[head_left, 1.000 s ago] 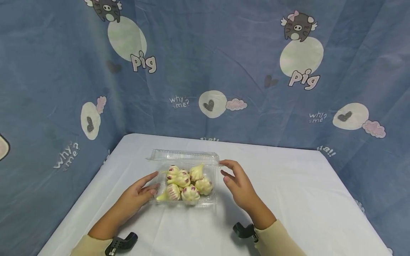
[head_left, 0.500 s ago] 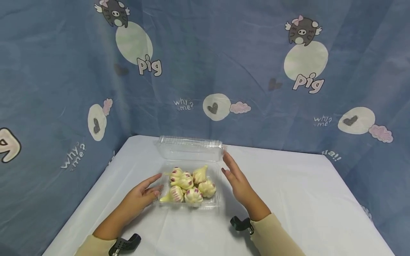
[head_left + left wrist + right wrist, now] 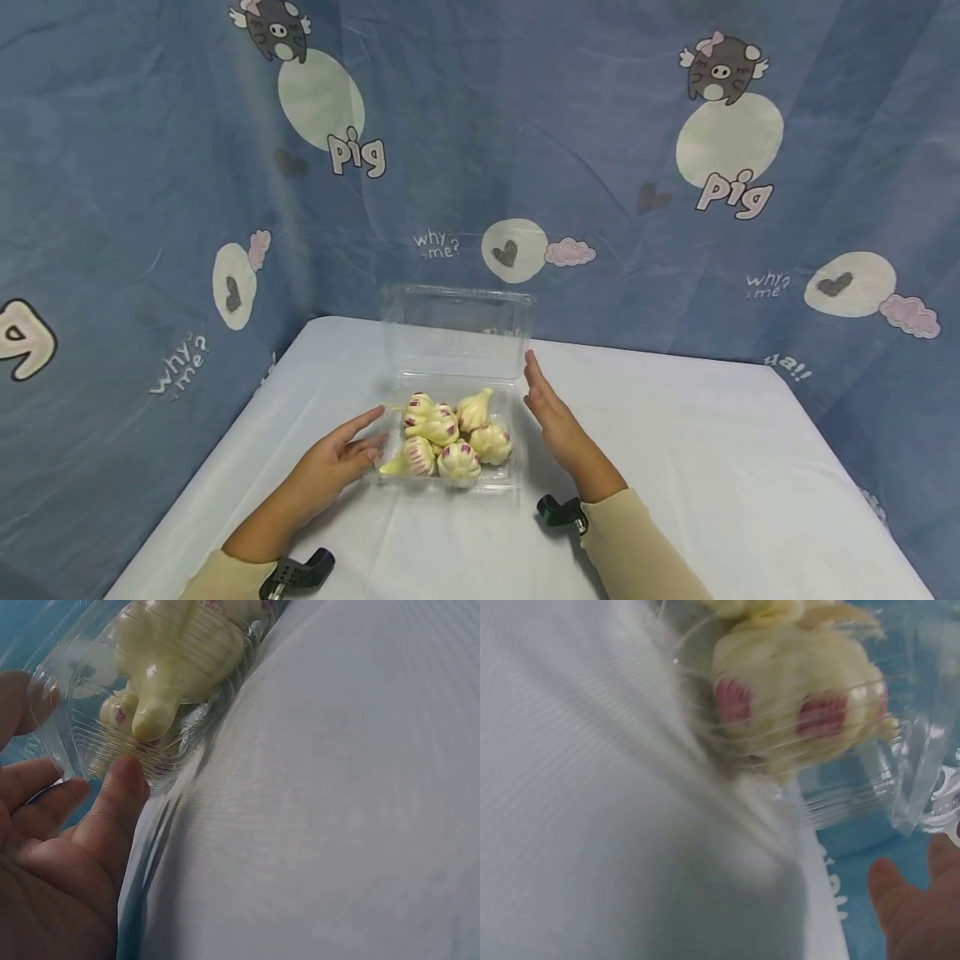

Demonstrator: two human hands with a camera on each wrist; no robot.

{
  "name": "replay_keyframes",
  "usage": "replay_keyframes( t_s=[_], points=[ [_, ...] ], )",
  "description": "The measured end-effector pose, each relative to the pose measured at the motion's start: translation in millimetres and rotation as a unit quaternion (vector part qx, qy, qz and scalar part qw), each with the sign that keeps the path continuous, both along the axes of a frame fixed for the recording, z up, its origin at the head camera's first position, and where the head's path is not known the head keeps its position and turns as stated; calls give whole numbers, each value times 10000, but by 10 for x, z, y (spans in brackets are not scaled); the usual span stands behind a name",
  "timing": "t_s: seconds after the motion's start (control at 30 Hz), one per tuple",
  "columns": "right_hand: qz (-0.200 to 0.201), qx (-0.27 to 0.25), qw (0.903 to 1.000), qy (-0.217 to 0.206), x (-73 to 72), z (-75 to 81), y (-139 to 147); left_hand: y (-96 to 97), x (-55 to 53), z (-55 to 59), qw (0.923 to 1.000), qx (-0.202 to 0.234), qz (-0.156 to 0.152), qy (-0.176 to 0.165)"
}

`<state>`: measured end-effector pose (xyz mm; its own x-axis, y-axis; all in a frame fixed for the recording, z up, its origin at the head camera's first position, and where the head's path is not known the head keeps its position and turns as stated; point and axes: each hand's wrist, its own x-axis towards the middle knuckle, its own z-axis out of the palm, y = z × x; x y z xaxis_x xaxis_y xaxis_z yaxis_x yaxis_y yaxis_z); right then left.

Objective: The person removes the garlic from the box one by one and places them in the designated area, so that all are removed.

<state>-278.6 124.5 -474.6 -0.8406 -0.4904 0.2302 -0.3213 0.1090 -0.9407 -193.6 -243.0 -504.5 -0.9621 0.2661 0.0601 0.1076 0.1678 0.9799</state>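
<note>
A clear plastic clamshell box (image 3: 510, 479) sits on the white table, its lid (image 3: 461, 333) raised upright at the back. Inside the base lie several garlic bulbs (image 3: 459, 460), pale yellow with purple marks. My left hand (image 3: 330, 467) is at the box's left side; in the left wrist view, its thumb (image 3: 116, 802) rests against the ribbed plastic wall, the other fingers loosely bent beside it. My right hand (image 3: 558, 425) is beside the right side, fingers extended toward the lid's lower right edge. Whether these fingertips touch the lid, I cannot tell.
White cloth covers the table (image 3: 697, 467). Behind and to the left hangs a blue curtain (image 3: 600, 167) with pig prints. Black wrist mounts (image 3: 300, 571) sit at both cuffs of the beige sleeves.
The lid has swung up and back from low over the rear of the base to upright. My right fingers have straightened beside it. My left hand stays at the box's left side.
</note>
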Motion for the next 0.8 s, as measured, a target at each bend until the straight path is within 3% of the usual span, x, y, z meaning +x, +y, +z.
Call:
replay_keyframes(
  t_s=[0.17,0.33,0.47,0.8],
  points=[
    [48,178,9997,-154,-42,-104,-31,-17,3,-20,10000,-1,12,-33],
    [-377,904,9952,19,-56,-157,-48,-26,1,-7,9999,-150,10,-44],
    [-641,1394,9881,-103,-56,-174,-58,-16,-1,11,9999,-137,20,-80],
    [-801,1557,9837,-413,-39,-202,-64,-14,-3,14,9998,-216,23,-43]
  ],
)
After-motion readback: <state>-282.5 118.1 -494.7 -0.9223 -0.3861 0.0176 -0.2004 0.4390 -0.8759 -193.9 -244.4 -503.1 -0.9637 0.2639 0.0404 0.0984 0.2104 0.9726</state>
